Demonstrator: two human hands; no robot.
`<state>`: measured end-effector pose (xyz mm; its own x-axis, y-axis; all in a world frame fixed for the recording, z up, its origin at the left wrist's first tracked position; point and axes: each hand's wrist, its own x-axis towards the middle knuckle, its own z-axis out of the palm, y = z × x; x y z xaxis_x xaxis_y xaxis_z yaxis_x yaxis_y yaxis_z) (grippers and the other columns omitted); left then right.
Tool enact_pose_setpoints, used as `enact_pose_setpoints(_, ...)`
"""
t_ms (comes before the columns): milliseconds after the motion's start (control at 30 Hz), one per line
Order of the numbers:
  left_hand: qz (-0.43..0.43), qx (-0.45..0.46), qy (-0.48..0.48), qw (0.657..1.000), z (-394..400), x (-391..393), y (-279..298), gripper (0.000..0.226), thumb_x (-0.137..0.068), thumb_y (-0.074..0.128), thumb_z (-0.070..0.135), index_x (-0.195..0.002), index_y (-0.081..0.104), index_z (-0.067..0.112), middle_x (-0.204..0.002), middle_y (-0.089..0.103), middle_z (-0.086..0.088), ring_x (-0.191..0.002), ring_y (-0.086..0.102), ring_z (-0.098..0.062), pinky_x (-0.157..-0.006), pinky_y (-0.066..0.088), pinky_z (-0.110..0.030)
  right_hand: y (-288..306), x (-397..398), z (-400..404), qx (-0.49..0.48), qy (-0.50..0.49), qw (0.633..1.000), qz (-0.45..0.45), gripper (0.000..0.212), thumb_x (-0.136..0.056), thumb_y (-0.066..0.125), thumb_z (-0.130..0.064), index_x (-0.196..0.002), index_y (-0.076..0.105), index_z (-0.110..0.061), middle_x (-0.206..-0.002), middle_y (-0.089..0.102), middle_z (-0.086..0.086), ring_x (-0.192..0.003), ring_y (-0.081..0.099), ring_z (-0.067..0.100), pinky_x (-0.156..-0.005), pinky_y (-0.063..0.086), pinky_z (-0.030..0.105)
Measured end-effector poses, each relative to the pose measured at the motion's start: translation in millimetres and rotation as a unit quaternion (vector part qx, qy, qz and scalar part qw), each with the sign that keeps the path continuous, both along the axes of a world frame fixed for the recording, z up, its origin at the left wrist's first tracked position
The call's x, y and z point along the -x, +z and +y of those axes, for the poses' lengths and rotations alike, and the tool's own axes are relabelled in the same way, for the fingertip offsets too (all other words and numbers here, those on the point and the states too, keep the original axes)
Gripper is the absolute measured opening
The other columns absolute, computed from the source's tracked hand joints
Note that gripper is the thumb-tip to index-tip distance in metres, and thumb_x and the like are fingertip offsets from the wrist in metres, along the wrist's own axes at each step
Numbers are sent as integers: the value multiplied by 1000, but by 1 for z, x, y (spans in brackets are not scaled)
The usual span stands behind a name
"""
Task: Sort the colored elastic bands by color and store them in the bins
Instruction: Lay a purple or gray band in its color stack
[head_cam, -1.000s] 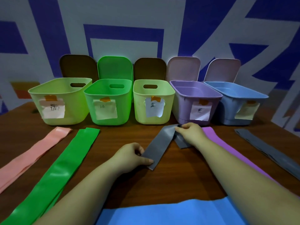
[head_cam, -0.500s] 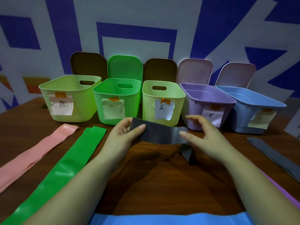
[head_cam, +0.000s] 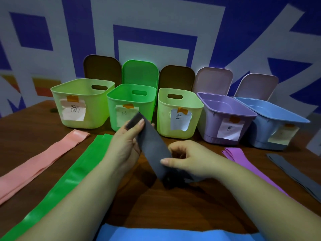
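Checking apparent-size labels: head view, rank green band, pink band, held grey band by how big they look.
1. green band: largest, running off the bottom left corner.
2. pink band: narrower, cut by the left edge.
3. grey band: smallest, folded between left hand and right hand.
Wide-angle nearness inflates the green one, so true sizes are unsure.

A dark wooden table (head_cam: 182,206) carries five open bins (head_cam: 178,113) along its far edge. Nearer lie pink (head_cam: 38,164), green (head_cam: 66,183), purple (head_cam: 243,162), grey (head_cam: 295,173) and blue (head_cam: 165,233) bands.
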<state>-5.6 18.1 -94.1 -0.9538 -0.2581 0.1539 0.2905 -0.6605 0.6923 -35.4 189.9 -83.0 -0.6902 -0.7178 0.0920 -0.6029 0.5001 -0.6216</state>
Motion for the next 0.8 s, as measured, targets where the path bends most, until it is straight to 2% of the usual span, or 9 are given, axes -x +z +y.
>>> enact_pose_setpoints(67, -3, -12, 6, 1000, -1, 0, 0, 9, -90, 49, 2, -93, 57, 6, -69, 71, -5, -70, 71, -11, -59, 56, -22, 3, 3, 3, -36, -16, 999, -15, 33, -83, 66, -44, -79, 63, -11, -75, 62, 5, -71, 53, 8, -72, 49, 39)
enact_pose_setpoints(167, -3, -31, 24, 999, -4, 1, 1, 9, -92, 48, 2, -92, 57, 6, -69, 71, -6, -67, 70, -11, -60, 57, -22, 9, 4, 4, -115, -51, 990, -65, 30, -79, 67, -50, -72, 63, -21, -74, 64, -5, -71, 60, 10, -69, 48, 31)
enact_pose_setpoints(267, -11, -60, 53, 997, -11, 5, 0, 9, -93, 49, 2, -97, 56, 6, -71, 71, -5, -67, 70, -10, -62, 58, -22, 14, 0, -2, -155, -28, 988, 9, 35, -76, 68, -54, -82, 67, -20, -87, 63, -2, -87, 59, 15, -77, 49, 32)
enact_pose_setpoints(333, -21, -90, 70, 993, -19, 8, 0, 8, -93, 51, 3, -98, 55, 8, -78, 71, -8, -67, 70, -11, -61, 58, -24, 20, -4, -8, -136, -18, 990, 14, 39, -77, 68, -51, -87, 67, -14, -82, 63, 0, -77, 59, 14, -69, 47, 32)
enact_pose_setpoints(433, -30, -131, 83, 987, -29, 13, 0, 7, -93, 52, 4, -98, 53, 9, -93, 66, -14, -70, 71, -14, -67, 58, -29, 32, -9, -13, -109, -23, 994, -3, 32, -79, 71, -44, -81, 64, -12, -65, 56, -3, -58, 49, 5, -57, 37, 23)
enact_pose_setpoints(533, -33, -134, 95, 986, -38, 18, -3, 11, -94, 50, 5, -105, 53, 6, -93, 66, -12, -72, 69, -14, -68, 58, -30, 33, -6, -11, -134, -26, 989, -49, 37, -80, 70, -43, -96, 67, -10, -87, 71, 7, -78, 66, 17, -71, 50, 33)
enact_pose_setpoints(667, -47, -160, 108, 980, -56, 30, -13, 37, -95, 51, 10, -129, 47, -2, -99, 65, -10, -72, 70, -13, -58, 57, -28, 26, -3, 5, -182, -61, 972, -132, 36, -87, 62, -40, -102, 66, -8, -99, 73, 9, -88, 69, 19, -85, 52, 33)
enact_pose_setpoints(733, -65, -174, 116, 976, -64, 34, -17, 41, -95, 50, 13, -133, 45, -2, -107, 63, -11, -74, 70, -13, -59, 57, -27, 20, -4, 14, -168, -60, 967, -182, 22, -88, 63, -32, -98, 69, -12, -98, 73, 6, -95, 69, 21, -90, 53, 35)
enact_pose_setpoints(800, -84, -175, 113, 974, -69, 37, -22, 40, -96, 51, 16, -132, 47, 0, -114, 63, -12, -83, 69, -15, -69, 58, -33, 16, -6, 24, -158, -48, 963, -214, 5, -88, 64, -22, -91, 68, -21, -94, 73, -3, -91, 68, 15, -83, 54, 27)
